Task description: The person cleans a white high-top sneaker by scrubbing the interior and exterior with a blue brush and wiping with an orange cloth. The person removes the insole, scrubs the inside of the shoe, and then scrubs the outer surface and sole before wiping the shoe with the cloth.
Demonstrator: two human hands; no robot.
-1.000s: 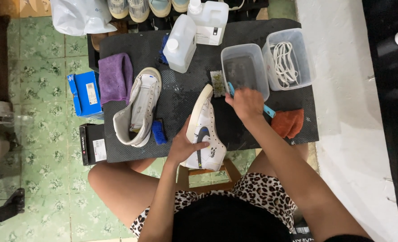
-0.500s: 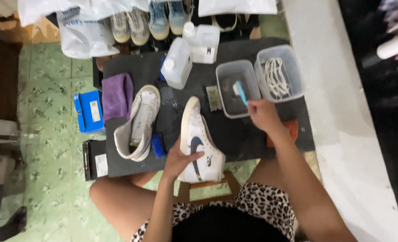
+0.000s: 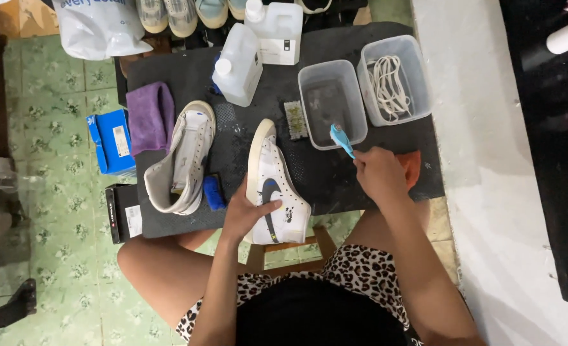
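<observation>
My left hand [image 3: 249, 214] grips the shoe [image 3: 272, 186], lying toe away from me; my right hand [image 3: 380, 174] clasps the brush [image 3: 341, 140], bristles toward the tub [image 3: 332, 102].

On the surface [image 3: 361, 186], one shoe [image 3: 272, 186] lay near the front edge under the left hand [image 3: 245, 214], with a second shoe [image 3: 181, 160] to its left and a small block [image 3: 213, 192] between them. A folded cloth [image 3: 149, 115] lay behind the second shoe. Right of the held shoe sat a scrubbing brush [image 3: 295, 120], then two tubs side by side; the right hand [image 3: 380, 174] held a brush [image 3: 341, 140] over the nearer tub [image 3: 331, 102], and laces [image 3: 388, 86] lay in the far tub [image 3: 418, 77]. Two jugs [image 3: 239, 64] stood at the back.
</observation>
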